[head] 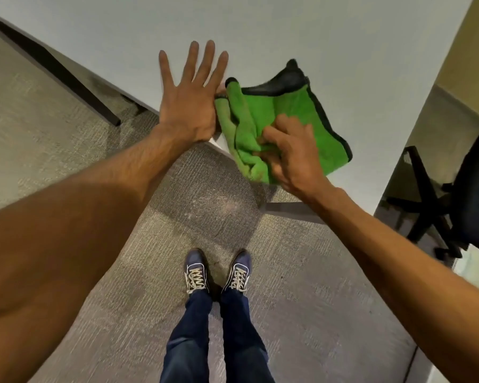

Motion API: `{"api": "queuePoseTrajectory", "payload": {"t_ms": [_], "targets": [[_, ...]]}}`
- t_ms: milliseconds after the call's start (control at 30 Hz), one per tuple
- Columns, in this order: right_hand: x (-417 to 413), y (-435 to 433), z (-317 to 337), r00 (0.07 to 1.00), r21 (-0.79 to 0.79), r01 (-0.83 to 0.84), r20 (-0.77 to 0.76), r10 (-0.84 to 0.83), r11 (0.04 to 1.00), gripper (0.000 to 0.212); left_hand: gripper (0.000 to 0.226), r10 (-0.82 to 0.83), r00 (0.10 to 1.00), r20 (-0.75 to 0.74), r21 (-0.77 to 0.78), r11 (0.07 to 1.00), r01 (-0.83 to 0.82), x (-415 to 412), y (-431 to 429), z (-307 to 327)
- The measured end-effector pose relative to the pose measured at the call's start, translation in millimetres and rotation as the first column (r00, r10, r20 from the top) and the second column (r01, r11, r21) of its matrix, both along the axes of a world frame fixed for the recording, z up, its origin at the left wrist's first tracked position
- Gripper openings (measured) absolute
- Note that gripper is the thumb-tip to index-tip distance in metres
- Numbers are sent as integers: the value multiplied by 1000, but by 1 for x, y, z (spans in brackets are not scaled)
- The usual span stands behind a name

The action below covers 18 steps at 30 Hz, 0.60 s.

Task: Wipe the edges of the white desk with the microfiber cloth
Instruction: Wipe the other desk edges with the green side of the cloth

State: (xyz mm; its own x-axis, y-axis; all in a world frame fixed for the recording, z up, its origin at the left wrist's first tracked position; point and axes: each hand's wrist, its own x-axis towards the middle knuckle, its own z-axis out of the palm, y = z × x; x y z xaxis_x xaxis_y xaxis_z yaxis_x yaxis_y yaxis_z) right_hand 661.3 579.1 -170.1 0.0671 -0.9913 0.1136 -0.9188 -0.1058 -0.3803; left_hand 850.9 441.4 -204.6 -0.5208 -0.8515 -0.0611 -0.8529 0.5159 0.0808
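Note:
The white desk (288, 31) fills the upper part of the view, its near corner pointing toward me. A green microfiber cloth (293, 111) with a black border lies crumpled on that corner, partly over the edge. My right hand (293, 158) grips the cloth's near part with curled fingers and looks slightly blurred. My left hand (190, 98) lies flat on the desk with fingers spread straight, its thumb side touching the cloth's left edge.
Grey carpet (67, 150) covers the floor below the desk. A dark desk leg (67, 76) runs under the left edge. A black office chair (459, 194) stands at the right. My feet in blue sneakers (219, 272) are just short of the corner.

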Motion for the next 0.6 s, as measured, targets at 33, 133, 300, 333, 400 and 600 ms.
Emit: {"api": "queuePoseTrajectory", "payload": {"t_ms": [33,133,300,333,400,600], "targets": [[-13,8,1,1000,1,-2,-15,2,1000,11,64,12,1000,-19,5,1000,-12,-1,0,0],[-42,1,1,993,-30,113,-30,-114,993,11,59,44,997,-68,5,999,-44,-4,3,1],[-11,-21,-6,931,-49,364,54,-361,930,20,60,39,998,-59,-9,999,-39,-5,0,0],[0,-20,-8,942,-64,333,57,-330,941,20,61,38,998,-51,-14,999,-39,-5,0,-1],[21,-16,-10,971,-93,239,41,-236,967,17,68,23,1000,-9,-17,1000,-23,-4,0,-3],[11,-28,-6,1000,-82,-19,-22,17,996,9,79,-13,1000,26,-12,1000,13,0,1,3]]}}
